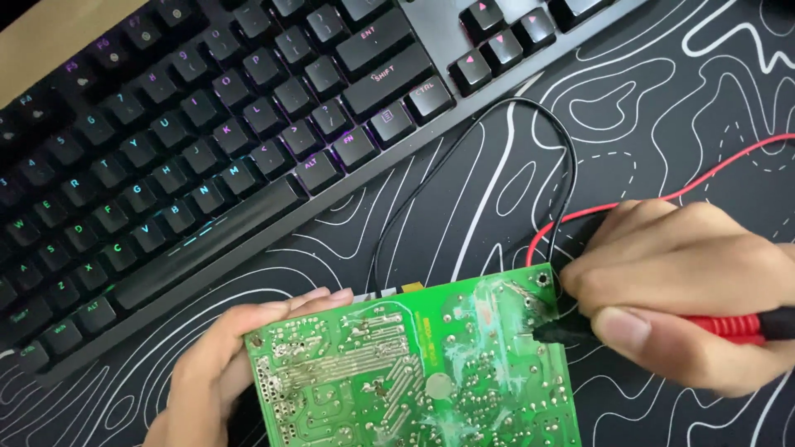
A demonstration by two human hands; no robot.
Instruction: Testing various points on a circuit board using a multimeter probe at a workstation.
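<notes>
A green circuit board (414, 364) with its soldered side up fills the lower middle of the head view. My left hand (211, 364) grips the board by its left edge, fingers curled behind it. My right hand (671, 285) holds a red test probe (729, 325) with a black tip; the tip touches the board near its upper right corner. A red lead (662, 199) and a black lead (497, 124) loop away over the mat behind the board.
A black backlit keyboard (207, 141) lies diagonally across the upper left. Everything rests on a black desk mat (662, 108) with white contour lines. A strip of bare wooden desk (50, 41) shows at the top left corner.
</notes>
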